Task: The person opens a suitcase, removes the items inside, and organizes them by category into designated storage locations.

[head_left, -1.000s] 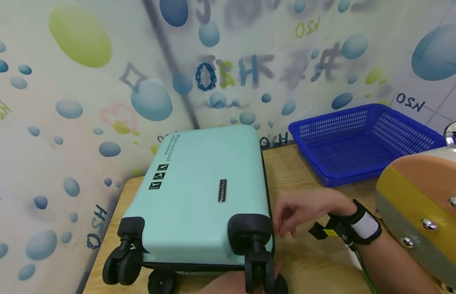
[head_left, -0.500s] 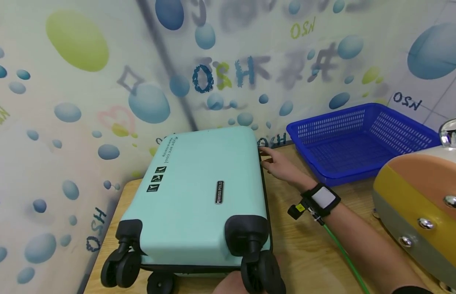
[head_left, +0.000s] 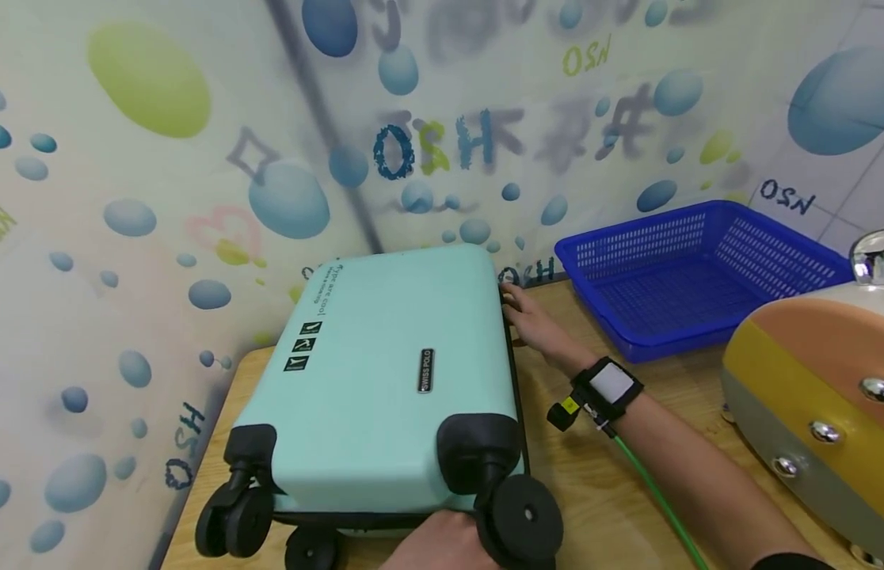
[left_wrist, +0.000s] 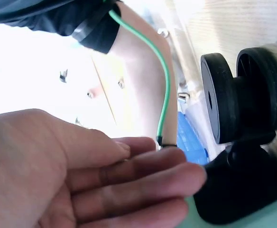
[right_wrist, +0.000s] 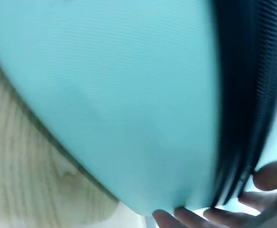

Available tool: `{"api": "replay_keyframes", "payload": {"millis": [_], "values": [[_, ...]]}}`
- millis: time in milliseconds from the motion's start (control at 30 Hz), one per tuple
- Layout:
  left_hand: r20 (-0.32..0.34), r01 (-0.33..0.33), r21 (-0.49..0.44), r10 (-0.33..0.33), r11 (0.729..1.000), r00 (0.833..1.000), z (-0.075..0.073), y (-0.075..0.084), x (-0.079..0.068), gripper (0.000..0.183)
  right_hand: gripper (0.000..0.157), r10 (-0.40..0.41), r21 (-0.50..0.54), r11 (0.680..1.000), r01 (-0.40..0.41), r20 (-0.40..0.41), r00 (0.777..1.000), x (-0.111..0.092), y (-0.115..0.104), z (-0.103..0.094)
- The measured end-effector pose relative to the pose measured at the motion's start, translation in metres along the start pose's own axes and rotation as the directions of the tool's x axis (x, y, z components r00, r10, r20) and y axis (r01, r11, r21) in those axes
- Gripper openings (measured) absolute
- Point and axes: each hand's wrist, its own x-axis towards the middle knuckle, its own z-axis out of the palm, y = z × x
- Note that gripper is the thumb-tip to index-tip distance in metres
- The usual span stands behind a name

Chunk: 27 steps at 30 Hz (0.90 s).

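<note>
A mint-green hard-shell suitcase (head_left: 385,380) lies flat, its black wheels (head_left: 526,518) facing me. My left hand (head_left: 445,542) is at its near edge, beside the right wheel and partly hidden behind it. Close up in the left wrist view, the fingers of that hand (left_wrist: 129,190) are loosely bent, with nothing between them. At the far right side, my right hand (head_left: 538,324) touches the suitcase. In the right wrist view its fingers (right_wrist: 224,217) spread across the corner of the shell, the thumb side right by the black zipper band (right_wrist: 245,109).
Right of the suitcase stands a blue plastic basket (head_left: 699,277) on the wooden table (head_left: 577,483). A rounded orange, yellow and grey object with chrome studs (head_left: 813,380) stands at the right edge. Behind is a patterned wall covering (head_left: 592,79). A green cable (head_left: 656,491) runs along my right forearm.
My right hand has moved from beside the near right corner to the suitcase's far right side. My left hand has come up slightly at the near edge, and the right wheel has swivelled.
</note>
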Motion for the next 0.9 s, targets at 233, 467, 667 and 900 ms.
{"api": "replay_keyframes", "payload": {"millis": [233, 467, 667, 900], "values": [[-0.063, -0.052, 0.018, 0.053, 0.999, 0.997, -0.003, -0.001, -0.003, 0.029, 0.057, -0.043, -0.025, 0.999, 0.042, -0.045, 0.998, -0.005, 0.009, 0.008], [-0.092, -0.088, 0.038, 0.091, 0.995, 0.992, -0.002, -0.002, -0.002, 0.031, 0.065, -0.061, 0.010, 0.998, 0.060, 0.034, 0.998, -0.009, 0.011, 0.003], [-0.090, -0.071, 0.001, 0.071, 0.997, 0.993, -0.003, -0.003, -0.003, 0.036, 0.085, -0.041, 0.083, 0.996, 0.025, 0.193, 0.980, -0.017, 0.013, -0.005], [-0.008, -0.025, -0.005, 0.025, 1.000, 1.000, -0.010, -0.004, -0.006, 0.039, 0.084, -0.047, 0.069, 0.997, 0.034, 0.191, 0.981, -0.018, 0.013, -0.006]]}}
